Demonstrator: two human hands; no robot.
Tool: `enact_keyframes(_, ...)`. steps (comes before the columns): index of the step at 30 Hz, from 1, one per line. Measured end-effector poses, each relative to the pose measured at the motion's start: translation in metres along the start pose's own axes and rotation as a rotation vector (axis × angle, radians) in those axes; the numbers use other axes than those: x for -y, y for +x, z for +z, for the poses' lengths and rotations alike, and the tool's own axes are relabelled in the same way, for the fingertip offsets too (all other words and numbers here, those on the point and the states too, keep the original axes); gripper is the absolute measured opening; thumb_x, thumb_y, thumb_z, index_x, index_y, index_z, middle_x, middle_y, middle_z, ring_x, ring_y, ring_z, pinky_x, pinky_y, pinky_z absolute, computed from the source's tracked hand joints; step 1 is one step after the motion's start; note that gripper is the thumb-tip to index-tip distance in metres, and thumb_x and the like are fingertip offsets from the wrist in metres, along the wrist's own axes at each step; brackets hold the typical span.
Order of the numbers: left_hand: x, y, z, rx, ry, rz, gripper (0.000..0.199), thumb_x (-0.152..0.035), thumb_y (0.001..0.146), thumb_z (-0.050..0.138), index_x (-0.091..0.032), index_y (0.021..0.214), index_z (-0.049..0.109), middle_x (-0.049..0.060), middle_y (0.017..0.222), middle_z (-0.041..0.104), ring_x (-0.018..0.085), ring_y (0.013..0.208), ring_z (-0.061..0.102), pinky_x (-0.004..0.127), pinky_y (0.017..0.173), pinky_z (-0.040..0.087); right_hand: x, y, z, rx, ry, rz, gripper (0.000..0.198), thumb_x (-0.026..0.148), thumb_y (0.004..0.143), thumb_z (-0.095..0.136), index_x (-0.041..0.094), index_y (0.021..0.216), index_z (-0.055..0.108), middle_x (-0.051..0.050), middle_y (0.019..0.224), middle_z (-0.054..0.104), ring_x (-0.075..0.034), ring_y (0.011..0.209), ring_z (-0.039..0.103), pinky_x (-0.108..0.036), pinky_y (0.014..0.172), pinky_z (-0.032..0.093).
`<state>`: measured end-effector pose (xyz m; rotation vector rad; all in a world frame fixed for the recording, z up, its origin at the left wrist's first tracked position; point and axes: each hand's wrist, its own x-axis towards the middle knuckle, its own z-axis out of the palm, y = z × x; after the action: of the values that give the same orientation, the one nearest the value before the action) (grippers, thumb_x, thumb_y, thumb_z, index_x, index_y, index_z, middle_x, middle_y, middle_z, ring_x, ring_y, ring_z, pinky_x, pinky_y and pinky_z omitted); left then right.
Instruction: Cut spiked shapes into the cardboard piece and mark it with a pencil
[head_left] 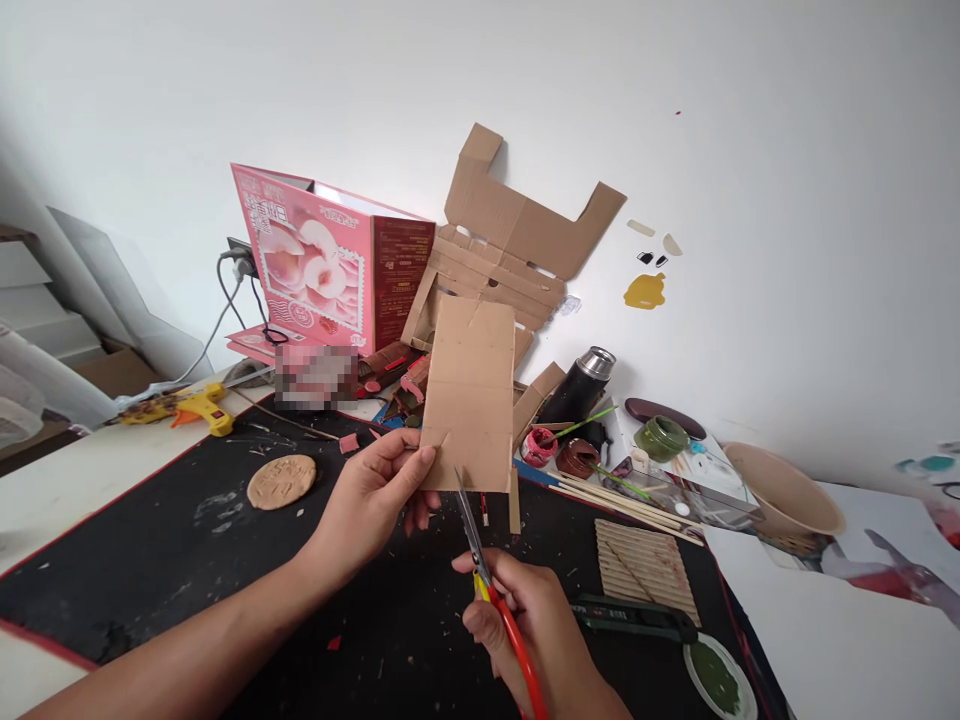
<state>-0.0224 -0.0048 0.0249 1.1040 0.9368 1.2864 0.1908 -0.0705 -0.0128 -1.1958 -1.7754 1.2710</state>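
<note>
A craft workspace, judging by scissors (477, 553), paint jars (661, 440) and glue gun (202, 405) (yellow).

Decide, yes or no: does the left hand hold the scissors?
No, the right hand holds the scissors, while the left hand pinches the cardboard piece.

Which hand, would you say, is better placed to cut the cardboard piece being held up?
Probably the right hand: it holds the scissors, tips at the lower edge of the cardboard piece, while the left hand grips its lower left corner.
</note>
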Motion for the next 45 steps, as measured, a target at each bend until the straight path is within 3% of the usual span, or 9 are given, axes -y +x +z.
enact_keyframes(22,-0.0051,-0.0014,-0.0007,-0.065,0.041,0.081,0.044,-0.061,0.088,0.076,-0.02,0.096,0.062,-0.002,0.057,0.07,0.012,0.041,0.06,0.019,0.039,0.047,-0.0074,-0.0014,0.0032,-0.001,0.06,0.008,0.074,0.08,0.092,0.064,0.013,0.121,0.075,0.002,0.065,0.052,-0.009,0.045,0.044,-0.02,0.041,0.033)
enact_keyframes(45,-0.003,-0.0066,0.0024,-0.072,0.054,0.076,0.044,-0.061,0.087,0.077,-0.02,0.098,0.064,-0.002,0.056,0.07,0.014,0.041,0.061,0.021,0.039,0.048,-0.0074,-0.0022,0.004,-0.019,0.023,0.002,0.078,0.085,0.09,0.062,0.014,0.12,0.076,0.003,0.063,0.049,-0.011,0.048,0.044,-0.021,0.043,0.035)
